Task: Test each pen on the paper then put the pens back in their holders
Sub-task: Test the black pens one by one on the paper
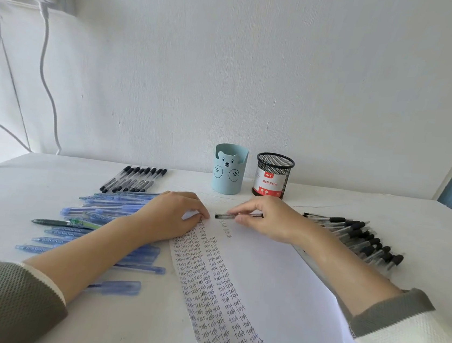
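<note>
Left hand: the left hand [174,216] lies palm down with its fingers loosely bent, the tips pressing on the far-left corner of the paper [276,284]. It holds nothing else.
Right hand: the right hand [267,218] pinches a pen [225,216] between thumb and fingertips at mid-barrel.
Pen in hand: it lies nearly level over the far edge of the paper, with a dark end pointing toward the left hand. Whether that end is the tip or a cap cannot be told.
Paper: columns of the word "Test" fill its left part. The right part is bare.
Blue pens [107,214]: they lie spread to the left of the paper, partly under the left forearm.
Black pens, row [136,179]: they lie side by side beyond the paper's far-left corner.
Black pens, pile [363,240]: they lie loosely heaped to the right of the paper.
Bear holder [229,169]: it stands upright beyond the paper's far edge. No pens show above its rim.
Mesh holder [273,175]: it stands just beside the bear holder and likewise shows no pens.
Handling, pen: it is judged light, stiff and smooth, and its round barrel is likely to roll if set down loose. Grip it near the writing end for testing and at mid-barrel for carrying.
Handling, paper: it is thin and likely to slide under pen pressure, so keep one corner pinned.
</note>
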A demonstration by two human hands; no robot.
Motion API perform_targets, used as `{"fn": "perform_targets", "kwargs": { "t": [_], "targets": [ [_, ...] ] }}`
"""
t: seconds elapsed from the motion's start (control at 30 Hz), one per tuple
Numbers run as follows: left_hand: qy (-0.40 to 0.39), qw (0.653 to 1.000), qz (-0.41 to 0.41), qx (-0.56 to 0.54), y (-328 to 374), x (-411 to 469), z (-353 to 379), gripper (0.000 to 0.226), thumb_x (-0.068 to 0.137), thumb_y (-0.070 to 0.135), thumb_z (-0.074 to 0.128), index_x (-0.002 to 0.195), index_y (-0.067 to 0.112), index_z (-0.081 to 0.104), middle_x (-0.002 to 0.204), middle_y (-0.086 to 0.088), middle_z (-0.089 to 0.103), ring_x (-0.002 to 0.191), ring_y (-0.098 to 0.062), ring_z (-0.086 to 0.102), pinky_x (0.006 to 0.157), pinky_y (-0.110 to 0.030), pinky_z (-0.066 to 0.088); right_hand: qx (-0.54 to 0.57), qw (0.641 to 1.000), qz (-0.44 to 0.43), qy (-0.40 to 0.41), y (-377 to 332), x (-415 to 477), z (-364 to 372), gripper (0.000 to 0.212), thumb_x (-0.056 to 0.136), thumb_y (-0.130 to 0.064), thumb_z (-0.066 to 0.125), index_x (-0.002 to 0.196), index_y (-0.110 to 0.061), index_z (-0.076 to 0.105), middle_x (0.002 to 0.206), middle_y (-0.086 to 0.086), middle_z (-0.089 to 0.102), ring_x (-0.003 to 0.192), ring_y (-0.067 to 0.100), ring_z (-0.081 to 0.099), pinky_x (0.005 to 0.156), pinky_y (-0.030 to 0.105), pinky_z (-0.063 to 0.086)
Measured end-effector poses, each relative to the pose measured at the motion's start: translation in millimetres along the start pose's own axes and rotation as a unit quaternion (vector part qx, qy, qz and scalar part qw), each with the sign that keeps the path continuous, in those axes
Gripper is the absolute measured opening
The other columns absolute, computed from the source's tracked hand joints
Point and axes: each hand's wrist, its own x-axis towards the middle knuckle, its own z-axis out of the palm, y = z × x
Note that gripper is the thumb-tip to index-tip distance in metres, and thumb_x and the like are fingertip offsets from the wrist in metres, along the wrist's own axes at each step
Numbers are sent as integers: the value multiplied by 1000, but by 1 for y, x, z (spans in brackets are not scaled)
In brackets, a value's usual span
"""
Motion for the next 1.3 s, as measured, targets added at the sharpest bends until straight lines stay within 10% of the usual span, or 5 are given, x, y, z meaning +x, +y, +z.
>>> {"fn": "perform_targets", "kwargs": {
  "t": [0.4, 0.63, 0.9, 1.1, 1.3],
  "targets": [
    [-5, 1000, 12, 22, 0, 0, -2, 24, 95, 24, 53, 108, 34, 70, 110, 19, 63, 100, -7, 60, 93, -32, 45, -49, 998, 33, -34, 9, 6, -1, 34, 97, -18, 58, 131, -17, 62, 123, -8, 47, 121, 4, 44, 100, 10, 25],
    [5, 999, 36, -21, 26, 9, 2, 22, 96, 31, 57, 113, 31, 71, 102, 19, 67, 91, 10, 55, 87, -14, 44, -193, 945, 253, 73, 67, -11, -53, 40, 96, -5, 39, 130, -15, 60, 140, 7, 52, 130, 26, 47, 108, 34, 38],
    [48, 996, 74, 7, 42, 11, -3, 22, 91, 20, 66, 111, 24, 73, 99, 8, 72, 80, -6, 60, 81, -23, 50, -226, 924, 298, 78, 86, -11, -54, 29, 81, 4, 42, 58, -13, 44, 66, 4, 45, 64, 26, 47, 53, 27, 33],
    [264, 953, -98, -108, 16, 19, -64, 13, 87, 12, 70, 98, 17, 73, 83, 13, 68, 67, 10, 61, 63, -5, 46, -239, 925, 286, 77, 88, -10, -54, 29, 84, 3, 42, 95, -7, 67, 106, 8, 63, 96, 30, 61, 79, 34, 51],
    [170, 957, -236, -1, -29, 37, -70, 11, 87, 17, 70, 95, 9, 72, 92, -4, 72, 82, -18, 63, 72, -26, 45, -237, 936, 166, 202, 74, -9, -53, 23, 105, -19, 33, 117, -17, 52, 112, 9, 61, 92, 28, 56, 74, 36, 41]
  ]
}}
